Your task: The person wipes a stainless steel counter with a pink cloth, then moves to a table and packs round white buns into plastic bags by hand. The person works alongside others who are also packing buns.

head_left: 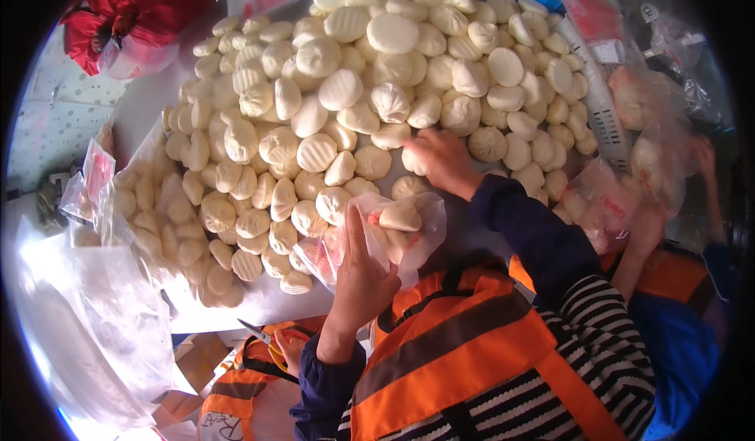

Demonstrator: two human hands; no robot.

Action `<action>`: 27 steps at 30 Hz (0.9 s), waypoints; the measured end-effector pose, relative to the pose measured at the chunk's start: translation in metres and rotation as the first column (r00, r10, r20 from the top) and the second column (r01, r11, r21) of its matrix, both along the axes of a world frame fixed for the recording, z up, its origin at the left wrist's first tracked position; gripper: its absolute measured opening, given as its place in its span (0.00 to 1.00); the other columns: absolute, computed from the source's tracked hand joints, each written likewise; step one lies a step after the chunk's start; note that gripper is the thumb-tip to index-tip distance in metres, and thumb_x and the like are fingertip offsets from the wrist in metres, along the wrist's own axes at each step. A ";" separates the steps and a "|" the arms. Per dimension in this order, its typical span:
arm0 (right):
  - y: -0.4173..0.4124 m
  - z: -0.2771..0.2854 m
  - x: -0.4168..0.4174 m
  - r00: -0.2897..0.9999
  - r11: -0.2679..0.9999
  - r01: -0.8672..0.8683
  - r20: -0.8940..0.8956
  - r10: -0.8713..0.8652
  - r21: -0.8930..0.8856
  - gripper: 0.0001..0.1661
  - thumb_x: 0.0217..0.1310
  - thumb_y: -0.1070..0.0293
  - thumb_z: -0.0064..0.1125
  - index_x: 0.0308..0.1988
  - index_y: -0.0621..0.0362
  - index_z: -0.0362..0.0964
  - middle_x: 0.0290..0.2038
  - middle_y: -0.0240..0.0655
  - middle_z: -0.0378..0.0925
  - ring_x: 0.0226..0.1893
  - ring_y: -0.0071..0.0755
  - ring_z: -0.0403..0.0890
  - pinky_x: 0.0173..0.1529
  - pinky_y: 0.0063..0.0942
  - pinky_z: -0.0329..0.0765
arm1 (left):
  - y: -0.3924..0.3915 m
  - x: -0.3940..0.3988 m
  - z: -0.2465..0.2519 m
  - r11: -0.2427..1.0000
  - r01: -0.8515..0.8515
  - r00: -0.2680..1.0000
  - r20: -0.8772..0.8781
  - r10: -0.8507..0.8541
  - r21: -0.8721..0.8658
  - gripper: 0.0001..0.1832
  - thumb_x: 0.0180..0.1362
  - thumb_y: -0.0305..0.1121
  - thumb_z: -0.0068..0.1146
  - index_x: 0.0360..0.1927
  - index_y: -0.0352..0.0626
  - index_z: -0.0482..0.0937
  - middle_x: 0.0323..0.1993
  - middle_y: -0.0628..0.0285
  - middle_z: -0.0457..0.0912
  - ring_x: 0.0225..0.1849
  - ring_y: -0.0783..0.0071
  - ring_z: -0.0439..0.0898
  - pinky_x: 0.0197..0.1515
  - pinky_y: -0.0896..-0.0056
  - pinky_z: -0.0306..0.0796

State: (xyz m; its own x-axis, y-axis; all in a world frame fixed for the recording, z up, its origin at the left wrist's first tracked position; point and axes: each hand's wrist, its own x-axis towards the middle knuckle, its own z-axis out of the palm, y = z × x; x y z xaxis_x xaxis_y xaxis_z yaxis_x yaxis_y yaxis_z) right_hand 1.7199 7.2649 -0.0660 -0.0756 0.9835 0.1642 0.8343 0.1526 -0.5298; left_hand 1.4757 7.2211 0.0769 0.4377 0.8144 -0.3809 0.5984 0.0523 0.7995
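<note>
A large heap of pale steamed buns (pixel 342 90) covers the table, some with pleated tops and some showing flat ridged undersides. My left hand (pixel 363 282) holds a clear plastic bag (pixel 429 220) with red print by its rim, index finger extended. Several buns (pixel 401 216) lie inside this bag. At the near side of the heap, my right hand (pixel 441 159) has its fingers closed around a bun (pixel 413 161), slightly blurred. Another bun (pixel 409 187) lies on the metal tabletop between the bag and my right hand.
Bagged buns (pixel 189 246) lie at the left. Below, a person's hand (pixel 289 349) holds scissors (pixel 259 332). At right, a co-worker's hands (pixel 647 229) handle filled bags. A white slotted crate (pixel 601 111) borders the heap; a person in red (pixel 147 5) stands across the table.
</note>
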 end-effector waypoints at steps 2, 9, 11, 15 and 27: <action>-0.006 0.034 -0.002 0.949 0.996 0.081 -0.305 -0.084 -0.023 0.29 0.46 0.76 0.64 0.52 0.55 0.71 0.51 0.43 0.71 0.53 0.54 0.72 0.54 0.42 0.73 | -0.003 -0.008 -0.020 0.986 0.057 0.998 -0.035 -0.052 0.154 0.57 0.44 0.17 0.57 0.74 0.33 0.33 0.69 0.33 0.53 0.45 0.54 0.80 0.43 0.66 0.76; -0.069 0.109 -0.027 0.874 0.921 -0.382 -0.354 0.332 -0.079 0.34 0.49 0.75 0.62 0.60 0.56 0.67 0.64 0.50 0.62 0.63 0.58 0.65 0.66 0.42 0.64 | 0.002 -0.014 -0.021 0.997 -0.025 0.991 0.131 0.035 -0.075 0.58 0.43 0.17 0.57 0.74 0.35 0.31 0.58 0.42 0.69 0.26 0.73 0.77 0.30 0.72 0.73; -0.060 0.065 0.001 0.973 0.993 -0.056 -0.230 0.031 -0.103 0.34 0.44 0.79 0.62 0.55 0.50 0.70 0.62 0.45 0.63 0.63 0.56 0.64 0.63 0.44 0.68 | -0.005 -0.020 -0.001 0.987 -0.064 0.992 0.099 0.079 -0.150 0.58 0.44 0.17 0.57 0.74 0.36 0.30 0.50 0.47 0.74 0.22 0.78 0.75 0.26 0.75 0.71; -0.071 -0.010 0.026 0.992 0.979 -0.012 0.124 0.038 -0.204 0.31 0.38 0.72 0.69 0.49 0.52 0.74 0.53 0.42 0.68 0.55 0.53 0.70 0.57 0.44 0.71 | -0.007 -0.013 0.010 0.975 -0.080 0.989 0.103 0.103 -0.206 0.57 0.46 0.17 0.55 0.75 0.37 0.30 0.31 0.59 0.77 0.19 0.81 0.73 0.25 0.77 0.69; -0.085 0.077 0.006 0.978 0.983 0.151 -0.129 -0.164 -0.109 0.37 0.44 0.61 0.75 0.55 0.57 0.70 0.62 0.47 0.61 0.62 0.55 0.65 0.62 0.46 0.67 | -0.021 -0.018 0.007 0.967 -0.144 0.975 0.138 0.175 -0.209 0.58 0.47 0.15 0.57 0.75 0.42 0.31 0.24 0.66 0.76 0.17 0.83 0.71 0.22 0.78 0.66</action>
